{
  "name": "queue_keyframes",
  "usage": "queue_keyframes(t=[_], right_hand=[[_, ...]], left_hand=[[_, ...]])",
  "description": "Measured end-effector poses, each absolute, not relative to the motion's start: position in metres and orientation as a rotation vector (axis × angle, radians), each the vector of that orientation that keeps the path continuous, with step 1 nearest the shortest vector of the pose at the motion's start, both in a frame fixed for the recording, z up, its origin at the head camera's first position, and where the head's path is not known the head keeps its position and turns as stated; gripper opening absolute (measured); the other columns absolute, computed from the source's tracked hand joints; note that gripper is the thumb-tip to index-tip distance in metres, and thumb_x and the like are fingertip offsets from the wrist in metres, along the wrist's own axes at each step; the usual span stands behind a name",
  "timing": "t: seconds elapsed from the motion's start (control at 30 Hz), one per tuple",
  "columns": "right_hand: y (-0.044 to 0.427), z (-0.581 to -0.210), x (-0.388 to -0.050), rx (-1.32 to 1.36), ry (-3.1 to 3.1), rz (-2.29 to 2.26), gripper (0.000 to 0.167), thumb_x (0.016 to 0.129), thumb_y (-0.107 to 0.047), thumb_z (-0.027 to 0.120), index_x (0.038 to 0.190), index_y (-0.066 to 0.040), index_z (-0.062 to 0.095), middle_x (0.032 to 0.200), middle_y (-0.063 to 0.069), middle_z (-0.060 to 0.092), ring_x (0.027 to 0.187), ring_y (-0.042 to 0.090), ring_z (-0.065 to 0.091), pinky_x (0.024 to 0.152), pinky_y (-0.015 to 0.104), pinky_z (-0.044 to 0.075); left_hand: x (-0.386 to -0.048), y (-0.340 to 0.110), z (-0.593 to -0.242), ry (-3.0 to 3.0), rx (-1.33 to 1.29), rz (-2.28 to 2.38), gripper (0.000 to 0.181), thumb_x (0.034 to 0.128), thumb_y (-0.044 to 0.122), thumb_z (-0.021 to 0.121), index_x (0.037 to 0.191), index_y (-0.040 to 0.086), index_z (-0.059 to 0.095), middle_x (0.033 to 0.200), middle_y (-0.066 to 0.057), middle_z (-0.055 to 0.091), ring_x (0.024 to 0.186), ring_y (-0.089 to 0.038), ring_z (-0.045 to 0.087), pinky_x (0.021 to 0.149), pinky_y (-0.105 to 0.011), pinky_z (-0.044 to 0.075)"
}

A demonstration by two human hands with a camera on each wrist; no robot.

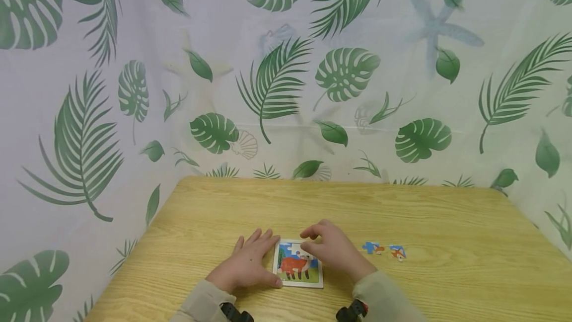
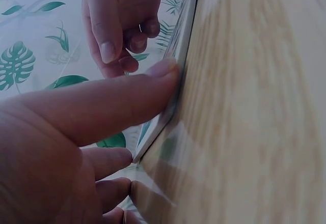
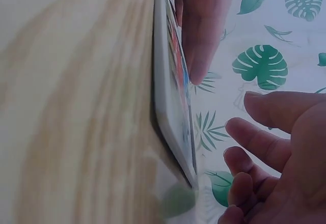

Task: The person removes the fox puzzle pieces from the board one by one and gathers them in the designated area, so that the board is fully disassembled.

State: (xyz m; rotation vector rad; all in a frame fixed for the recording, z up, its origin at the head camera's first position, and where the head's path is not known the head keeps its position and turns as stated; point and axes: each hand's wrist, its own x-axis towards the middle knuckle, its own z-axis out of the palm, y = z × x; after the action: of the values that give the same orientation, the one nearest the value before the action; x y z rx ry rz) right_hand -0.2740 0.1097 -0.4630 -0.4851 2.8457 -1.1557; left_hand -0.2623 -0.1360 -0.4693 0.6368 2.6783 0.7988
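Observation:
A small picture puzzle (image 1: 298, 275) in a white-edged tray lies on the table before me, showing a red-brown animal on grass. White backing shows in a gap near its top edge. My left hand (image 1: 251, 261) lies at the tray's left side with fingers extended. Its thumb (image 2: 127, 94) touches the near left corner, and a fingertip touches the far left corner. Over the tray's right side hovers my right hand (image 1: 336, 249), its fingers loosely bent and thumb apart. Nothing shows between those fingers in the right wrist view.
To the right of my right hand lie two loose puzzle pieces, a blue and orange one (image 1: 373, 248) and another (image 1: 397, 252) beyond it. The wooden table (image 1: 214, 207) meets a leaf-patterned cloth (image 1: 286, 153) at its back and left.

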Motion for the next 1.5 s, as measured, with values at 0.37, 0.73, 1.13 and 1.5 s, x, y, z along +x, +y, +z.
queue_keyframes(t=[0.37,0.73,1.13,1.5], right_hand=[[0.099,-0.471,-0.28,-0.47,2.756,-1.168,0.018,0.093,-0.024,0.074,0.109,-0.016,0.076,0.099,-0.001,0.056,0.093,0.017,0.055,0.086,0.045,0.05],[0.086,-0.477,-0.278,-0.579,2.833,-1.026,0.027,0.09,-0.023,0.074,0.113,-0.011,0.077,0.094,-0.002,0.057,0.084,0.015,0.053,0.079,0.04,0.049],[0.084,-0.483,-0.275,-0.497,2.897,-0.953,0.026,0.09,-0.025,0.075,0.114,-0.015,0.077,0.095,-0.005,0.057,0.086,0.014,0.053,0.079,0.04,0.049],[0.074,-0.482,-0.27,-0.463,2.997,-0.878,0.027,0.085,-0.035,0.081,0.103,-0.014,0.077,0.088,-0.005,0.056,0.077,0.013,0.053,0.074,0.039,0.049]], left_hand=[[-0.264,-0.136,-0.471,2.667,0.653,0.819,0.102,0.0725,0.05,0.087,0.157,0.014,0.042,0.165,-0.011,0.025,0.153,-0.036,0.009,0.116,-0.067,-0.003],[-0.264,-0.14,-0.472,2.665,0.656,0.793,0.101,0.0741,0.053,0.085,0.157,0.015,0.04,0.166,-0.011,0.024,0.154,-0.036,0.008,0.116,-0.067,-0.002],[-0.265,-0.137,-0.472,2.649,0.678,0.798,0.102,0.0744,0.052,0.085,0.158,0.014,0.04,0.166,-0.013,0.023,0.153,-0.038,0.007,0.115,-0.068,-0.003],[-0.263,-0.137,-0.471,2.651,0.666,0.802,0.101,0.0754,0.052,0.085,0.157,0.015,0.04,0.165,-0.012,0.024,0.154,-0.036,0.007,0.116,-0.067,-0.002]])
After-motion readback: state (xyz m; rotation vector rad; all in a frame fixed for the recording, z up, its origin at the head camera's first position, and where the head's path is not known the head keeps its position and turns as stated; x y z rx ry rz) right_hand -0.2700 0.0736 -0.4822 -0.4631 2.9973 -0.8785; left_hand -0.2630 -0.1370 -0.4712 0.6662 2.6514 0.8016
